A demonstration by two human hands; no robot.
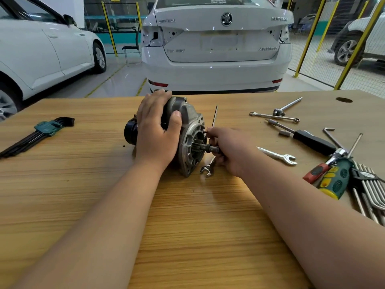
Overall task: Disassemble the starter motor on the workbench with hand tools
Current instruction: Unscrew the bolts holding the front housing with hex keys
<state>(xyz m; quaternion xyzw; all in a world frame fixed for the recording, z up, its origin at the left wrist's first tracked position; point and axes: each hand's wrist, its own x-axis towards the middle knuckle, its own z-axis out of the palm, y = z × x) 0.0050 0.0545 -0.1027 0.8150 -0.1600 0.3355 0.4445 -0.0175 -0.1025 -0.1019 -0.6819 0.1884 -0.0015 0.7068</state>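
Note:
The starter motor (188, 130) lies on its side in the middle of the wooden workbench (83, 184), grey flange and pinion shaft facing right. My left hand (155, 132) grips its body from above, thumb on the grey housing. My right hand (227, 149) pinches a thin black L-shaped hex key (214, 115) whose short end points into the flange face; the long arm stands up. A small open-end wrench (207, 168) lies under that hand by the flange.
A black hex key set in a green holder (44, 128) lies at left. At right lie a combination wrench (275, 116), T-bar (288, 105), black-handled driver (312, 140), an open-end wrench (278, 155), a green-yellow screwdriver (335, 178) and silver hex keys (370, 197). White cars stand beyond the bench.

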